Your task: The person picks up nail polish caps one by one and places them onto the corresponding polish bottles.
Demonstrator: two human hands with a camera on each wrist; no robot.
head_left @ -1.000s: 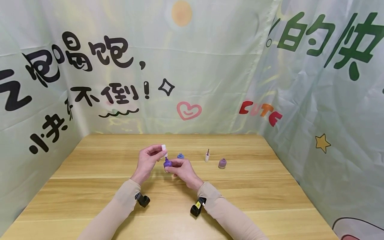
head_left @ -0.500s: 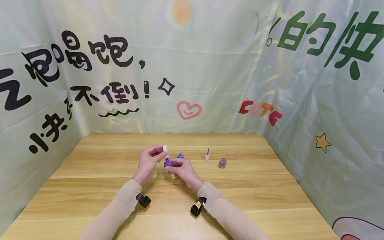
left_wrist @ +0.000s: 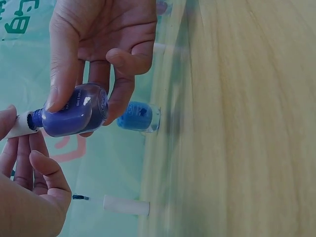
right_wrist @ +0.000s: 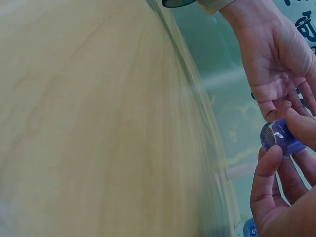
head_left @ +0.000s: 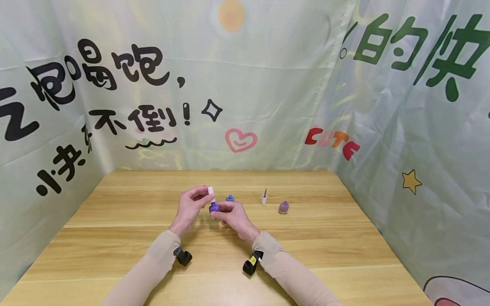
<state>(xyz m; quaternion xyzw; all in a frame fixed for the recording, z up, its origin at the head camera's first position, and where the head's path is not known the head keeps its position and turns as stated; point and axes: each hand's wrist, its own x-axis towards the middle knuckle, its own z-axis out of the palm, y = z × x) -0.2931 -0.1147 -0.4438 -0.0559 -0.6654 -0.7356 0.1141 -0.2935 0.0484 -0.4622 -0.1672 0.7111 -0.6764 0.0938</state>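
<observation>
1. Pale green cloth (head_left: 268,93) hangs on the far, left and right sides, with big black writing (head_left: 141,66) on the left, a pink heart (head_left: 241,140) in the middle and a yellow star (head_left: 411,182) on the right.
2. Below it is a light brown wooden surface (head_left: 329,255) with stripy lines.
3. Two hands meet left of the middle, and both are pinching something.
4. On the left, the left hand (head_left: 190,208) pinches a white cap (head_left: 211,191) between thumb and fingers.
5. On the right, the right hand (head_left: 234,217) pinches a purple bottle (left_wrist: 74,113) the same way, holding it almost straight up, above the surface.
6. This cap is at the top of the bottle, and a bit of purple neck shows between them.
7. Just past the right hand, on the far side, stands a blue bottle (left_wrist: 136,117), partly hidden.
8. Left of it, a second white cap (left_wrist: 126,205) stands with its dark brush pointing up.
9. Farther right, a third white cap (head_left: 264,199) stands with its brush up too.
10. Near that one, a little to the right, sits a pink-purple bottle (head_left: 283,208).
11. Both arms have beige sleeves (head_left: 294,274), with a black gadget (head_left: 183,256) at each wrist.
</observation>
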